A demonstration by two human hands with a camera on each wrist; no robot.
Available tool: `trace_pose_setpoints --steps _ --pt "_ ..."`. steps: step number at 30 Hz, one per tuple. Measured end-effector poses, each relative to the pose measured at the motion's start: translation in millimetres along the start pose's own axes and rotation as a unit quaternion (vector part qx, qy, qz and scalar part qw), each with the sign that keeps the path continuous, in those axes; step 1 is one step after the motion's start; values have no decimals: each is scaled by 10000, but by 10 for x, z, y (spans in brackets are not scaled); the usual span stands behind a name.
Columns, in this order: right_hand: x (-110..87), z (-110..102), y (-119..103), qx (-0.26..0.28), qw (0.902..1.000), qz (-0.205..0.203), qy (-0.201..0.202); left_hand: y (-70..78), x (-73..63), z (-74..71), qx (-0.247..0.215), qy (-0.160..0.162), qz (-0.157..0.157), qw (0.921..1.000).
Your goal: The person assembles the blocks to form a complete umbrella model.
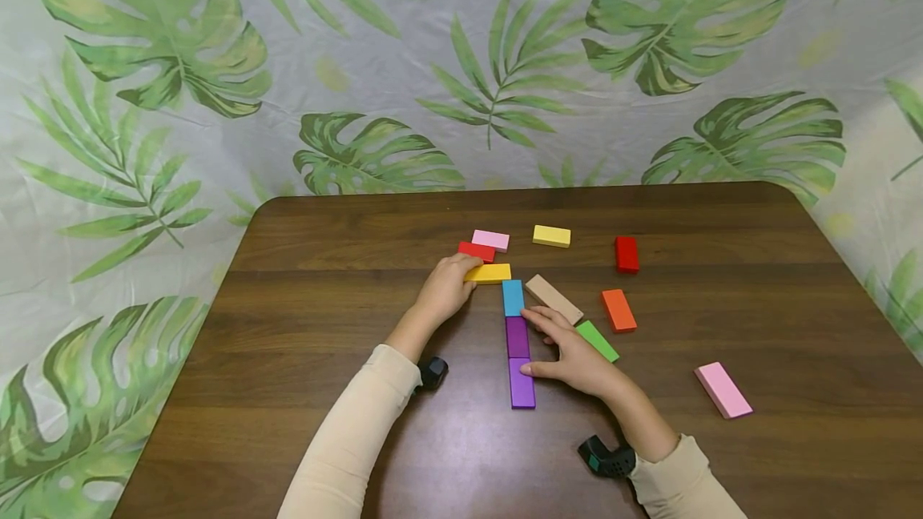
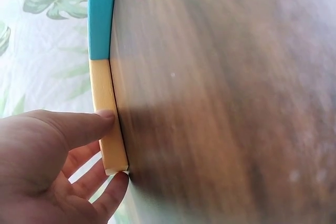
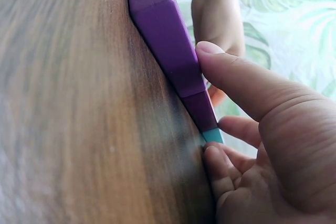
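The left hand (image 1: 445,288) pinches a yellow block (image 1: 492,273), its thumb on the near side and fingers round the far side and end. Touching that block's right end is the top of a straight row: a blue block (image 1: 513,298), a dark purple block (image 1: 517,336) and a lighter purple block (image 1: 522,384). Along the row's right side lies the right hand (image 1: 577,359), fingers loosely extended. Its thumb touches the lighter purple block (image 3: 167,43), and its fingertips rest by the blue block (image 3: 212,136).
Above the left hand lie a red block (image 1: 477,251) and a pink block (image 1: 491,240). Further right are a pale yellow block (image 1: 551,236), a tan block (image 1: 554,298), a green block (image 1: 598,340), an orange block (image 1: 619,311), another red block (image 1: 626,255) and another pink block (image 1: 724,390).
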State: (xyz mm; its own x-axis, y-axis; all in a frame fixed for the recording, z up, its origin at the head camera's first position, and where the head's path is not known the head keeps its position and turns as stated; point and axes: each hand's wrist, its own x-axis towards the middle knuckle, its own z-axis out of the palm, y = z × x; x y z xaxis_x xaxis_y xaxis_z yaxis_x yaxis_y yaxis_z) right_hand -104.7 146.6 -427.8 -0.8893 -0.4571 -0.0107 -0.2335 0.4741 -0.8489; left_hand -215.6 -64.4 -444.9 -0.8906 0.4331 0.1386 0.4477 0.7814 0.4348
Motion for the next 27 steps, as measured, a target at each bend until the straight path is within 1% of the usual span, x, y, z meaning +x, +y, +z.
trace_pose_setpoints --steps 4,7,10,15,18,20,27 --pt "-3 -4 -3 -8 10000 13 -5 24 -12 4 94 7 -204 9997" --pt "-3 -8 -5 -4 10000 34 -13 47 -20 12 94 38 -290 9995" --pt "0 -8 -6 -12 10000 30 -20 76 -34 17 -78 4 -139 9999" --pt "0 -11 -14 -29 10000 27 -32 114 -60 34 -414 -197 285 9985" --pt "-1 -13 -15 -24 10000 20 -33 123 -64 48 -486 -306 464 9973" --pt "1 -6 8 -18 10000 -16 -26 125 -72 55 -505 -391 524 9966" --pt "55 64 343 -109 9999 -93 37 150 -102 58 -425 -823 572 9941"
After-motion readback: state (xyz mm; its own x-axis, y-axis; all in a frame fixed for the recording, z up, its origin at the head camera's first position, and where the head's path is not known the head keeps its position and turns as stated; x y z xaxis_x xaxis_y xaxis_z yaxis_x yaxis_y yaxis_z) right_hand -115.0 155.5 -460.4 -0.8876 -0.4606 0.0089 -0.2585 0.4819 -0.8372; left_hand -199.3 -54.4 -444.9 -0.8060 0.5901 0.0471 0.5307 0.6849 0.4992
